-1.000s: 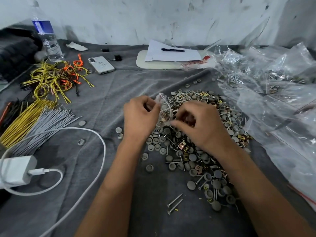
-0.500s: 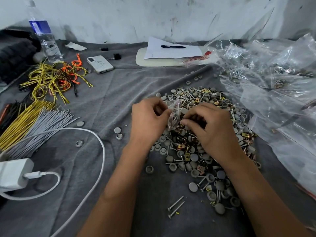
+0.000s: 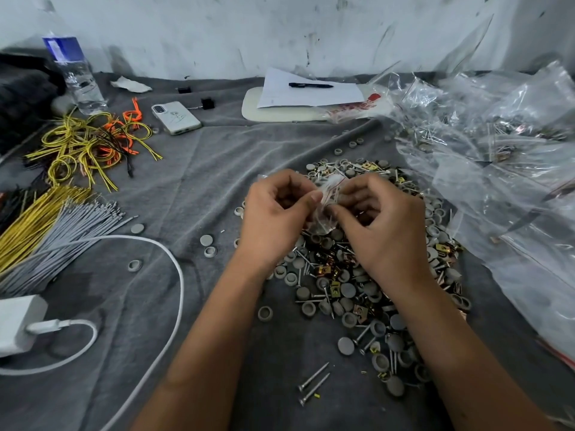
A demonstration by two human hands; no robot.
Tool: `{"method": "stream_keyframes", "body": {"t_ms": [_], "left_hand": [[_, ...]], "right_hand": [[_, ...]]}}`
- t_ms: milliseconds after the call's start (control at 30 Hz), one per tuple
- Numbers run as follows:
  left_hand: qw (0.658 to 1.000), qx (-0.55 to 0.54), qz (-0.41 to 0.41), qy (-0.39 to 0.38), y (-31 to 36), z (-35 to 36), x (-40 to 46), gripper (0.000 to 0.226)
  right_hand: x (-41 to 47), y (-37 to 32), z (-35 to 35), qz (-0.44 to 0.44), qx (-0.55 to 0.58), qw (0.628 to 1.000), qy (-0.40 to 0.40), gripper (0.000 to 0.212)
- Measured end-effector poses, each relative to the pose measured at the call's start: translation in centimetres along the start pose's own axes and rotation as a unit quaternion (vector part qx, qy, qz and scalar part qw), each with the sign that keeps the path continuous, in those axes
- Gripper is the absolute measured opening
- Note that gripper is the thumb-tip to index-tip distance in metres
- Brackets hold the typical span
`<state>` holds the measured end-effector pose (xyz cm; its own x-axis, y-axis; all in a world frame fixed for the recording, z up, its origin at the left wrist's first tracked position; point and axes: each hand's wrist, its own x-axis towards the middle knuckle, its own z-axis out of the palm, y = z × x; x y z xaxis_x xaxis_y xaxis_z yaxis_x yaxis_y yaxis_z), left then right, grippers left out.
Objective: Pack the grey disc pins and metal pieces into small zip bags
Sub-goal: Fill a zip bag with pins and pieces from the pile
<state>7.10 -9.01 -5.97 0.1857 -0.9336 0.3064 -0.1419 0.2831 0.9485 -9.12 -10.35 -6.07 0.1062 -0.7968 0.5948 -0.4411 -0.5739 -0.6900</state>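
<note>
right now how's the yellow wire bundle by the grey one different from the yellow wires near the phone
The straight yellow wire bundle lies combed flat, its strands parallel beside the grey wire bundle. The looped yellow wires near the phone are coiled and tangled with orange wires. Both rest on the grey cloth.

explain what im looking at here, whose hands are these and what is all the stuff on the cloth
There is no machine: a person wears a camera on the head, looking down at their own hands. The left hand and right hand together pinch a small clear zip bag with their fingers. Beneath them, on a grey cloth, lies a heap of grey disc pins mixed with brass-coloured metal pieces. To the right lie plastic bags; to the left, bundles of wires, a phone, a water bottle and a white charger.
</note>
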Motion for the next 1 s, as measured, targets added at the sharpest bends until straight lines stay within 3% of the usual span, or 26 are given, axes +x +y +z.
{"method": "stream_keyframes", "body": {"t_ms": [167, 400, 633, 1000], "left_hand": [[0.998, -0.057, 0.024, -0.019, 0.0, 0.5, -0.1, 0.016], [0.996, -0.055, 0.059, -0.024, -0.4, 0.8, -0.1, 0.014], [0.996, 0.020, 0.090, -0.013, -0.9, 0.5, 0.1, 0.008], [0.995, 0.033, 0.092, -0.034, -0.3, 0.9, -0.1, 0.010]], "right_hand": [[0.0, 0.1, 0.1, 0.059, 0.053, 0.997, 0.017, 0.034], [0.2, 0.4, -0.1, 0.153, 0.157, 0.976, -0.013, 0.047], [0.0, 0.2, 0.0, 0.110, 0.096, 0.988, -0.042, 0.012], [0.1, 0.7, 0.1, 0.096, 0.060, 0.994, 0.007, 0.020]]}}
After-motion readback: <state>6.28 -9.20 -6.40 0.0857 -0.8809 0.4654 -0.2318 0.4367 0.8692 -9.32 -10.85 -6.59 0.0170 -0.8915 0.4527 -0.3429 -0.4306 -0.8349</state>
